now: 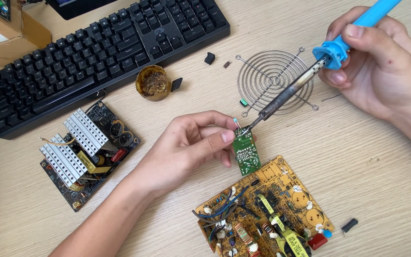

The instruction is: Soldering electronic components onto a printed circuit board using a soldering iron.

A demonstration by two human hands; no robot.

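The left hand (191, 147) pinches a small green circuit board (246, 153) by its upper edge between thumb and fingers (215, 119), just above the yellow board (267, 209) on the bench (357, 157); it looks light, stiff and fragile, best held by its edges. The right hand (381, 66) has its fingers closed round the blue soldering iron (329, 52); the tip meets the board beside the left fingertips.

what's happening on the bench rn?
A person is soldering by hand. The left hand pinches a small green circuit board upright above the wooden table. The right hand holds a blue-handled soldering iron, its tip at the small board's top edge. Just below lies a larger yellow circuit board; a dark board with heatsinks lies to the left. A black keyboard, a round tin and a wire fan guard sit further back.
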